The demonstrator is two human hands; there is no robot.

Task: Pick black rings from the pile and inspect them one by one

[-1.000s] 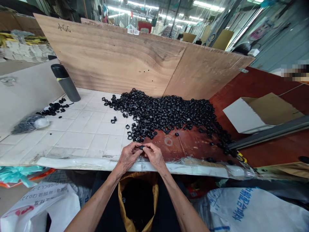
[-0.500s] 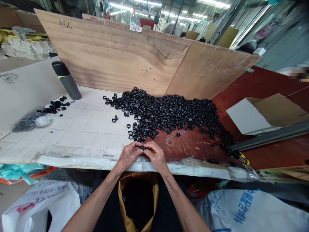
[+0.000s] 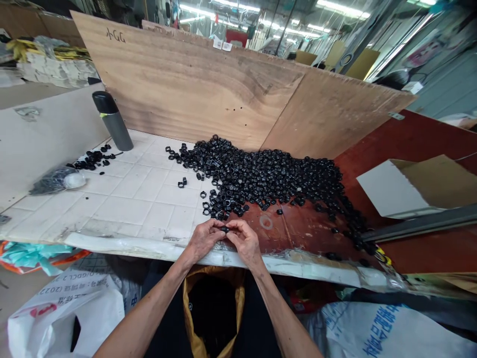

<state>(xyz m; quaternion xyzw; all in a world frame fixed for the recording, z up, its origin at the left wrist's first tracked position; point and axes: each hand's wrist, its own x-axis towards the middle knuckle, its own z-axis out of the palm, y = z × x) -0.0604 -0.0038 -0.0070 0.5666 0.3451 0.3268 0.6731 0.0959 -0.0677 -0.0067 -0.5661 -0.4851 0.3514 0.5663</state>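
Note:
Both of my hands meet above the table's front edge, fingertips pinched on one small black plastic part. My left hand grips it from the left, and my right hand from the right. Fingers cover most of the part, so its exact shape is hidden. Just beyond my fingertips spreads a large pile of small black ring-shaped parts. Below my hands, an open bag with a mustard-yellow rim lies at my lap, dark inside.
A dark grey bottle stands at the back left. Near it lie a clear bag of dark pieces and loose black bits. A plywood board closes the back. At right are an open cardboard box and a metal bar.
The whole view has shifted slightly, so the table scene sits a little further right. Both hands still pinch the small black part, with little visible change in their grip.

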